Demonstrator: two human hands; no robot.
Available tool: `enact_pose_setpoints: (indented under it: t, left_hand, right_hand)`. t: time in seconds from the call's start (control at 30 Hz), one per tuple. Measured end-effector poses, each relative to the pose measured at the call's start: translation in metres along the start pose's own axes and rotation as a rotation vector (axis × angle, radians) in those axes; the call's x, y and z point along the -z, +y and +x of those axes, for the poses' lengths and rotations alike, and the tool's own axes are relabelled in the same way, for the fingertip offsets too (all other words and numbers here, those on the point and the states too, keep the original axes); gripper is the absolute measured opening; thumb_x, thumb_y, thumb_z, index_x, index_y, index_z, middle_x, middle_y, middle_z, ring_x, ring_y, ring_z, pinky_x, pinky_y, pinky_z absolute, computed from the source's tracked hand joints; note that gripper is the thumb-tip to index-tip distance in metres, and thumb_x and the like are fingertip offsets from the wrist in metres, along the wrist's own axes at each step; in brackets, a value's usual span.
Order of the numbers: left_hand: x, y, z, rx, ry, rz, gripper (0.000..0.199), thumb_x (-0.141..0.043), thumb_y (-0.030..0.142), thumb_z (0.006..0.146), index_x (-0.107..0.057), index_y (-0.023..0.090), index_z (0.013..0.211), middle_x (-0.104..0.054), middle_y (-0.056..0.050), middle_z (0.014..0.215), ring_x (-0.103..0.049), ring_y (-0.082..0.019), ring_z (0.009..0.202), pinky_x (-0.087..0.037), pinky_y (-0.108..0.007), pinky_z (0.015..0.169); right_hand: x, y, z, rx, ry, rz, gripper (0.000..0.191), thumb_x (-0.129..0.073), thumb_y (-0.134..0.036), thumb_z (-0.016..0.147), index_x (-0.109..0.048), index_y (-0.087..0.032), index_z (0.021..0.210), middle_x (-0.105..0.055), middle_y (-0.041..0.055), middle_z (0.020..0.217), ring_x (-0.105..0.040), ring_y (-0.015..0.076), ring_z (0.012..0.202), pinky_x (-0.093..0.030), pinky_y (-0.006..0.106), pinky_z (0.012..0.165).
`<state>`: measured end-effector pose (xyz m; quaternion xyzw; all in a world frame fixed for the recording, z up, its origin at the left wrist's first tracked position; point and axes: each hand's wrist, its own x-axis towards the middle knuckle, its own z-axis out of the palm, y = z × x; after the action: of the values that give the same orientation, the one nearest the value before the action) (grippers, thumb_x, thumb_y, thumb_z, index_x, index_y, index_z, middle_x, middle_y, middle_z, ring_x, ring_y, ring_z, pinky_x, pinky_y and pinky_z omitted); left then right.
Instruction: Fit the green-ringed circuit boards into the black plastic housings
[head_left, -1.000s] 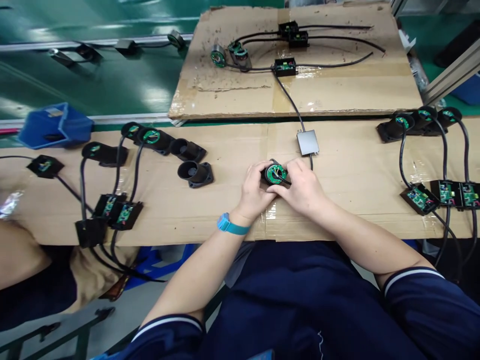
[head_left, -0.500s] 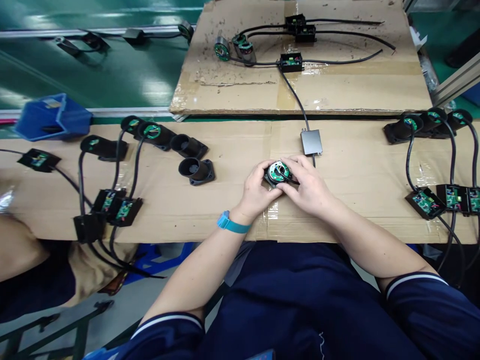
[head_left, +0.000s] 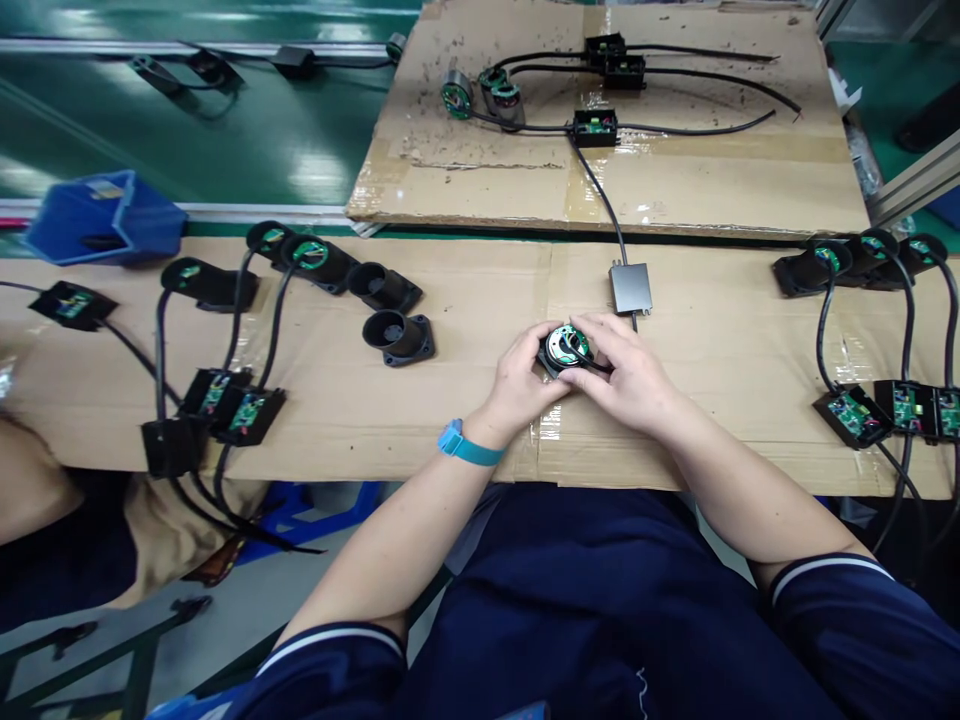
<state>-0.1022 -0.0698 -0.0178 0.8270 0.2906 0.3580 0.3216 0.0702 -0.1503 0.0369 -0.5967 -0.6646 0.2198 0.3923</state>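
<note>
A round motor (head_left: 561, 347) with a green circuit board on its top face sits upright in the middle of the bench, in a black housing (head_left: 547, 360) that shows only at its lower left. My left hand (head_left: 517, 380) is curled round the left side of the housing. On the other side, my right hand (head_left: 626, 372) grips the motor's rim, thumb in front and fingers behind. A black cable (head_left: 596, 364) leaves the board under my right hand. Behind the hands lies a grey metal box (head_left: 631, 288) with a cable at each end.
Two hollow black housings (head_left: 397, 336) stand to the left, beside wired housings and open boxes with circuit boards (head_left: 250, 415). More wired units (head_left: 853, 415) line the right. A raised cardboard surface (head_left: 480, 190) carries several motors. A blue bin (head_left: 150, 225) and another person's arm (head_left: 34, 480) are at the left.
The view has shifted slightly. Both hands keep their hold round the motor and housing, with only a small shift of the right fingers.
</note>
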Motion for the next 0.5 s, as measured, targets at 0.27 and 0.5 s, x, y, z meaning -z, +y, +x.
enact_pose_setpoints:
  t: [0.27,0.5]
  left_hand:
    - [-0.0015,0.0040,-0.0007,-0.070,0.012,0.045,0.053,-0.073,0.026,0.080,-0.053,0.018,0.128,-0.066,-0.011,0.123,-0.064,-0.025,0.112,-0.053,-0.043,0.100]
    - [0.0006,0.0059,-0.0007,-0.071,-0.004,0.026,0.049,-0.073,0.026,0.082,-0.054,0.019,0.127,-0.067,-0.011,0.121,-0.065,-0.024,0.112,-0.054,-0.042,0.100]
  right_hand:
    - [-0.0057,-0.0026,-0.0017,0.043,0.037,-0.124,0.042,-0.063,-0.022,0.090,-0.061,-0.020,0.132,-0.064,0.0110,0.127,-0.062,0.0264,0.119,-0.054,0.047,0.105]
    - [-0.0017,-0.0060,-0.0038,0.121,-0.044,-0.218,0.039,-0.053,-0.021,0.095,-0.058,-0.018,0.133,-0.065,0.0122,0.127,-0.067,0.0252,0.109,-0.059,0.042,0.094]
